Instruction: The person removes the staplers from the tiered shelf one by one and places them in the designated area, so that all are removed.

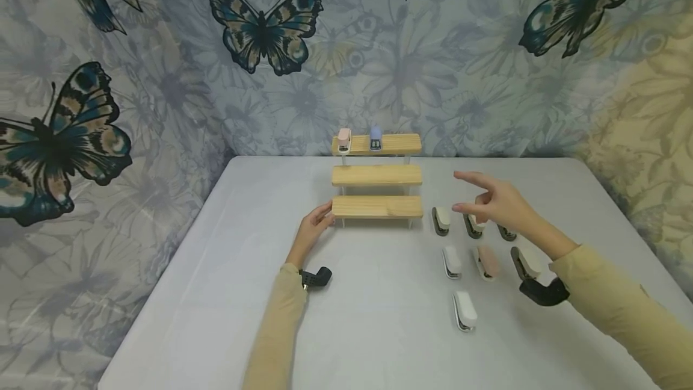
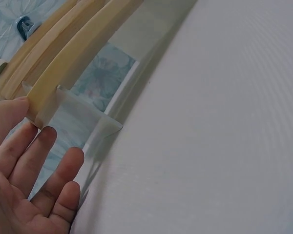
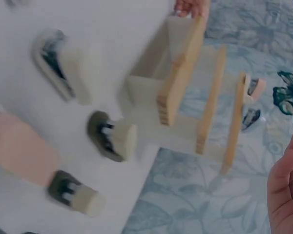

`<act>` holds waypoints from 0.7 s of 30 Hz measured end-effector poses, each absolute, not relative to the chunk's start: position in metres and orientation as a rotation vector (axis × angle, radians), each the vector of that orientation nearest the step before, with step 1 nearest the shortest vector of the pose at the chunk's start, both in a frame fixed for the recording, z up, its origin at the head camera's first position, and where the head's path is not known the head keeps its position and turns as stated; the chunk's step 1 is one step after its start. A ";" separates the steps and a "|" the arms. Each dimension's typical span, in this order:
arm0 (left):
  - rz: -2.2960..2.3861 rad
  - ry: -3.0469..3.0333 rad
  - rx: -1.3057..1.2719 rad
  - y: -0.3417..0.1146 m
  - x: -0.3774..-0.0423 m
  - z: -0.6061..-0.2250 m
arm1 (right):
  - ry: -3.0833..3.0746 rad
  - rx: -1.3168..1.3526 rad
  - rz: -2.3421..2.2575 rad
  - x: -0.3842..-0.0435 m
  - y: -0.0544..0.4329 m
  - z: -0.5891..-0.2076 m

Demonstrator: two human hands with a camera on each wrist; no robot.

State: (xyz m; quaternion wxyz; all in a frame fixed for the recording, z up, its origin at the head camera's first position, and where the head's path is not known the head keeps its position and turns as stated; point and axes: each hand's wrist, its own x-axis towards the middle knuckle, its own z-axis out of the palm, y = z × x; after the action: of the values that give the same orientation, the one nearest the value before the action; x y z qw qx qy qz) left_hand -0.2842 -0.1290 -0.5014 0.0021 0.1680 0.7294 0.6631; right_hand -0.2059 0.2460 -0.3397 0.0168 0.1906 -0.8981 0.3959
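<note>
My left hand pinches the left end of the lowest board of a three-tier wooden shelf, thumb on the board's edge and fingertips under it in the left wrist view. On the top tier stand a pink stapler and a blue stapler. My right hand holds nothing and hovers to the right of the shelf, thumb and index finger spread apart. Below it are several small staplers, among them a cream one with a dark base, a pink one and a white one.
The shelf stands on clear side panels at the back of a white-covered table. A butterfly-print cloth hangs right behind the table's back edge. Another white stapler lies left of the pink one on the table.
</note>
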 end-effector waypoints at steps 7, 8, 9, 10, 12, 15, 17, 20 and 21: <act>2.052 2.261 0.518 -0.128 -0.268 -0.485 | -2.819 0.570 1.208 -0.237 0.228 -0.322; 2.037 2.265 0.513 -0.127 -0.266 -0.481 | -2.814 0.559 1.225 -0.242 0.225 -0.321; 2.030 2.279 0.514 -0.127 -0.268 -0.484 | -2.809 0.542 1.230 -0.244 0.220 -0.316; 2.019 2.285 0.511 -0.127 -0.268 -0.482 | -2.803 0.529 1.242 -0.249 0.217 -0.314; 2.005 2.296 0.499 -0.127 -0.268 -0.480 | -2.791 0.518 1.237 -0.262 0.211 -0.314; 1.996 2.315 0.486 -0.129 -0.270 -0.479 | -2.785 0.514 1.186 -0.281 0.203 -0.315; 1.992 2.311 0.481 -0.129 -0.268 -0.474 | -2.791 0.527 1.135 -0.295 0.201 -0.320; 2.005 2.293 0.476 -0.128 -0.268 -0.473 | -2.777 0.541 1.107 -0.308 0.198 -0.322; 2.004 2.291 0.474 -0.128 -0.268 -0.473 | -2.773 0.549 1.106 -0.312 0.197 -0.322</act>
State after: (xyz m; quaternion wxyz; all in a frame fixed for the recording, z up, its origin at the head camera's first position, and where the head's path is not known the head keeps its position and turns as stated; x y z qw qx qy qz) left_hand -0.2681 -0.1280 -0.4734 0.0305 0.1537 0.7433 0.6504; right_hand -0.3119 0.1971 -0.3220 0.0530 0.1805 -0.9122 0.3639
